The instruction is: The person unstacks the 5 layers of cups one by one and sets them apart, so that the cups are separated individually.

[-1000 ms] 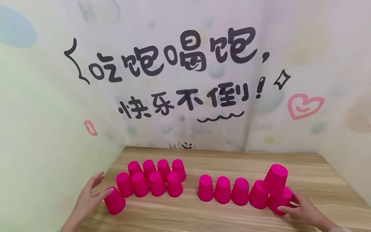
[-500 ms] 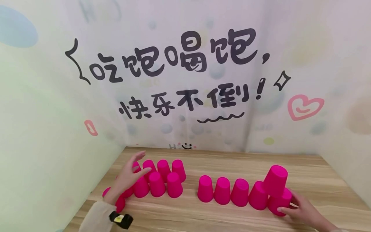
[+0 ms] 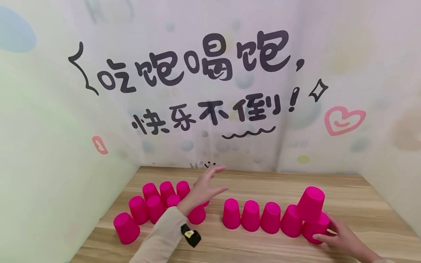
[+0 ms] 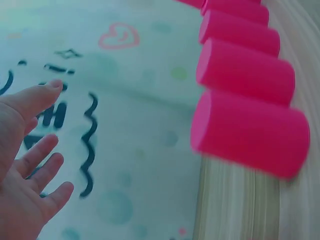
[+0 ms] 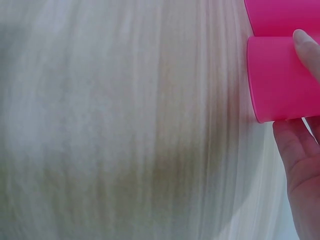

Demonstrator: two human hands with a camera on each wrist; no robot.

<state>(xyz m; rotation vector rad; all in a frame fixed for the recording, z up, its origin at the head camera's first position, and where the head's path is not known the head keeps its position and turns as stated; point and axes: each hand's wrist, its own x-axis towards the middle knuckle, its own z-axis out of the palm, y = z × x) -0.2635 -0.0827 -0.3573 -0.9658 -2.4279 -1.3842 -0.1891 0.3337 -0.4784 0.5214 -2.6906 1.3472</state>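
My left hand (image 3: 203, 189), fingers spread and holding nothing, is raised over the right end of the left cup group, partly covering cups there. In the left wrist view, the same hand (image 4: 30, 165) shows beside the row of upside-down pink cups (image 4: 250, 132). My right hand (image 3: 343, 237) grips the rightmost bottom cup (image 3: 312, 231), thumb on the near side and fingers behind. Another upside-down pink cup (image 3: 310, 204) sits across the tops of that cup and the neighbouring cup (image 3: 291, 223). The right wrist view shows the thumb and fingers on opposite sides of the gripped cup (image 5: 280, 80).
Three more upside-down cups continue the right row leftward, ending at one cup (image 3: 231, 213). On the left, several cups stand in two rows, with a single cup (image 3: 126, 228) in front. The wooden table (image 3: 250, 252) meets a printed backdrop (image 3: 210, 146) behind.
My left hand has left the front-left cup and swept rightward over the left group toward the table's middle. My right hand keeps its hold on the same cup.
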